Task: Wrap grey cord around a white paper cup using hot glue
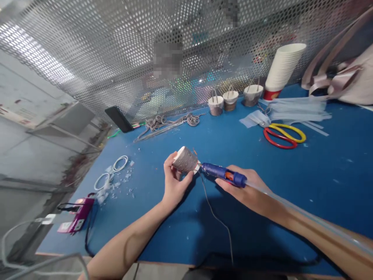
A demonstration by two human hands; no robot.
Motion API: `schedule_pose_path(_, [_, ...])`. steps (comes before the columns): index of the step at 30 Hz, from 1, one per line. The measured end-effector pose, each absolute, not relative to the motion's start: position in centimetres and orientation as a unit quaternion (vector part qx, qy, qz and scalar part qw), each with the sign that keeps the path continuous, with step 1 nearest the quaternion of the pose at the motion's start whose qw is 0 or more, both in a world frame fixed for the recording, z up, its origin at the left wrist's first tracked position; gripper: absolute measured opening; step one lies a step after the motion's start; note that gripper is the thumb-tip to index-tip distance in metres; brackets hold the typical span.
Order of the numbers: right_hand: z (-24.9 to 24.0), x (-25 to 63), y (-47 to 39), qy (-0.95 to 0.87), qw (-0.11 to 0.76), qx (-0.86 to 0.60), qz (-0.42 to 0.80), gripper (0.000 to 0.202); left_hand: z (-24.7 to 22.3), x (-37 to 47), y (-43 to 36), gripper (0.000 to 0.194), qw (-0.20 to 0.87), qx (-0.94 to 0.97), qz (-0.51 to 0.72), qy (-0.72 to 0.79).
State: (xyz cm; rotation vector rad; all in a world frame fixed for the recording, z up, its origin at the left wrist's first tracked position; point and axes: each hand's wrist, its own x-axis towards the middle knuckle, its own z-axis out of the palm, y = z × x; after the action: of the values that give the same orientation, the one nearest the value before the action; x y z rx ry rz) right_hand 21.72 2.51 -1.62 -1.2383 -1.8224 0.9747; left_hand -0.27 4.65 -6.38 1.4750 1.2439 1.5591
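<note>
My left hand (pixel 175 181) grips a small paper cup (pixel 185 160) wound with grey cord, tilted on its side above the table. A loose length of grey cord (pixel 214 212) trails from the cup toward the table's front edge. In my right hand (pixel 247 190) is a blue glue gun (pixel 217 171), a long clear glue stick (pixel 291 200) running out of its back end. The gun's nozzle meets or nearly meets the white end of the cup; whether they touch I cannot tell. The fingers around the gun's handle are partly hidden.
Along the perforated metal screen (pixel 116 58) stand several cord-wrapped cups (pixel 215 107), a stack of paper cups (pixel 284 68) and a bag (pixel 355 81). Scissors (pixel 281 142) lie right, near clear strips (pixel 300 111). Left are cord bundles (pixel 157 123), a phone (pixel 119 118), white rings (pixel 120 163) and a purple power strip (pixel 78 216).
</note>
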Motion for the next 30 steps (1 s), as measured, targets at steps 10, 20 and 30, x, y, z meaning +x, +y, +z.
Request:
schedule_pose_path(10, [-2.6,21.4,2.4,-0.765,0.37,-0.436,0.297,0.028,-6.4,-0.2,4.6,0.056,0.324,0.552,0.597,0.483])
schedule_pose_path(20, [-3.5,21.0,2.0,-0.791,0.376,-0.419,0.242,0.029,-6.6,-0.3,4.5,0.055,0.31,0.574,0.595,0.468])
schedule_pose_path(30, [-3.3,21.1,2.0,-0.804,0.375,-0.412,0.208,0.028,-6.4,-0.3,4.5,0.054,0.306,0.576,0.601,0.463])
